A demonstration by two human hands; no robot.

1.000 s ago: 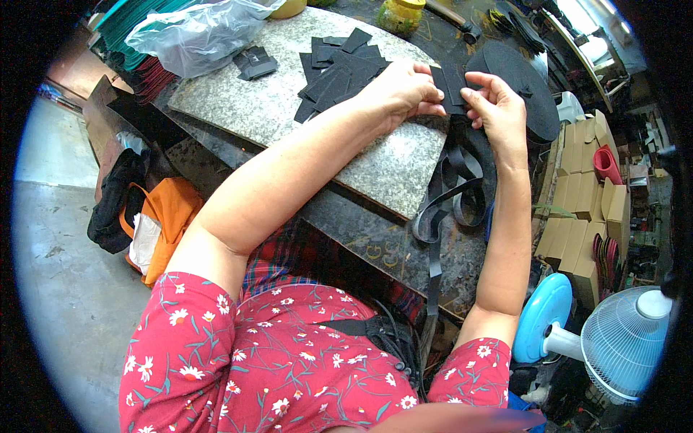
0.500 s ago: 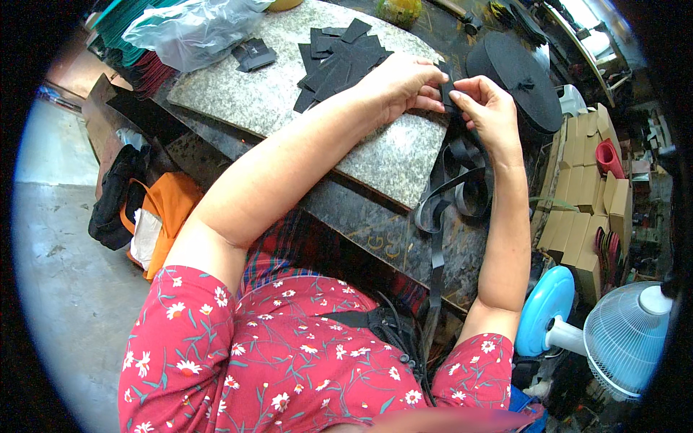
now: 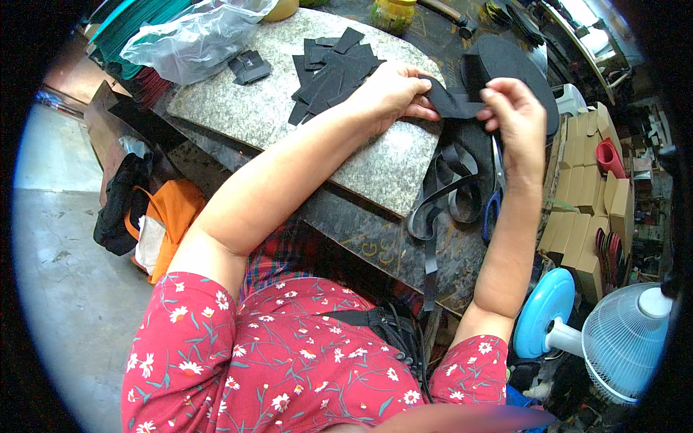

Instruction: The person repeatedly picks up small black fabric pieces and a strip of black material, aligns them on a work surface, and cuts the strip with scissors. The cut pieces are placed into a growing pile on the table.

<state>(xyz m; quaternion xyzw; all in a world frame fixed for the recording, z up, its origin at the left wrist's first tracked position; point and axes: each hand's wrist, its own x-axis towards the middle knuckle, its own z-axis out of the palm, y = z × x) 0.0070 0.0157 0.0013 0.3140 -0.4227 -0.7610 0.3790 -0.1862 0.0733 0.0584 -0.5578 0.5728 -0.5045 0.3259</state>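
At the right edge of the speckled stone slab (image 3: 281,112), my left hand (image 3: 393,94) pinches a black fabric strip (image 3: 455,107) between thumb and fingers. The strip runs across to my right hand (image 3: 514,115), whose slightly blurred fingertips are closed on its other part. A large roll of black strap (image 3: 512,68) lies just beyond the right hand. Scissors with blue handles (image 3: 491,215) rest under the right wrist, partly hidden. Left of my left hand, several cut black pieces (image 3: 336,79) lie in a pile on the slab. Loose black strap (image 3: 440,187) coils below the strip and hangs over the table edge.
A clear plastic bag (image 3: 191,43) and a small black stack (image 3: 250,66) sit at the slab's left. A hammer (image 3: 451,16) and a yellow jar (image 3: 392,16) stand at the back. On the right are cardboard boxes (image 3: 577,195) and a blue fan (image 3: 624,339).
My hands have moved apart, the right one rightward, drawing the black strip out between them. The blue-handled scissors now show beneath my right wrist.
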